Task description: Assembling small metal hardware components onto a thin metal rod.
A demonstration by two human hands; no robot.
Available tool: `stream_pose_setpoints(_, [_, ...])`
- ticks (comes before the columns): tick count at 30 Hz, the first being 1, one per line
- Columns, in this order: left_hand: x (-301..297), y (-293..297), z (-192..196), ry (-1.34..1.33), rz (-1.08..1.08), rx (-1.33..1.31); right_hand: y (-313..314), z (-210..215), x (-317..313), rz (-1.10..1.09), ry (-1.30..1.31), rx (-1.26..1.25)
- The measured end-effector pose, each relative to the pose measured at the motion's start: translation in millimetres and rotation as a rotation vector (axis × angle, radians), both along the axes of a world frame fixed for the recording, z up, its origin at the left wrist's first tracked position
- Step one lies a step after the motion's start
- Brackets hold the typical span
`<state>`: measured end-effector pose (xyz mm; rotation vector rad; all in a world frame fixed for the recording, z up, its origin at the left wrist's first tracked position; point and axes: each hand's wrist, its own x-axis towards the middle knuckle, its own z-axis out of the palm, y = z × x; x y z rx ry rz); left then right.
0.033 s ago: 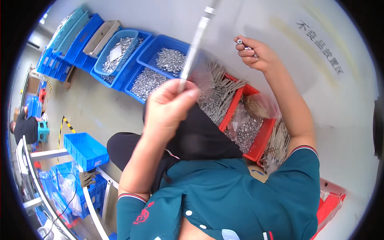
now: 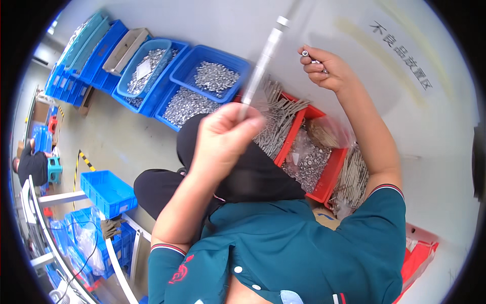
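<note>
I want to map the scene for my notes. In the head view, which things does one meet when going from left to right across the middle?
Blue crate on the floor → left hand holding a long metal rod → red bin of metal parts → right hand pinching a small metal piece.

Left hand [image 2: 223, 139] and right hand [image 2: 324, 68] raised, fists closed

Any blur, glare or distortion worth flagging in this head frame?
Head view: strong fisheye bending with a black rim; the left hand and the slim metal rod it holds are motion-blurred; the right hand pinching a small metal part is sharper; soft, even light on the pale table, no harsh glare.
</note>
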<state>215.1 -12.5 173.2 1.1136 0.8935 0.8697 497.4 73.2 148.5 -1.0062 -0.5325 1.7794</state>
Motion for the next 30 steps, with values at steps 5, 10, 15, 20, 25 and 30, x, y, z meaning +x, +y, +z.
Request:
stream_pose_setpoints(5, [75, -28, -39, -0.104, -0.340, -0.018, -44, -8, 53, -0.078, -0.071, 0.016])
stream_pose_setpoints(10, [106, -46, -68, -0.100, -0.483, -0.076, -80, -8, 60, -0.083, -0.002, 0.010])
stream_pose_setpoints(15, [96, -46, -40, -0.055, -0.388, -0.021, -79, -31, 58, -0.111, 0.006, -0.027])
stream_pose_setpoints(20, [44, -19, -24, -0.061, -0.171, 0.162, -58, -17, 23, -0.027, -0.014, -0.041])
stream_pose_setpoints(25, [-31, 11, -15, -0.087, 0.103, 0.130, -17, -21, -26, 0.104, -0.002, -0.023])
stream_pose_setpoints(30, [-111, 25, -30, 0.005, 0.366, 0.193, 34, -1, -105, 0.228, 0.088, 0.041])
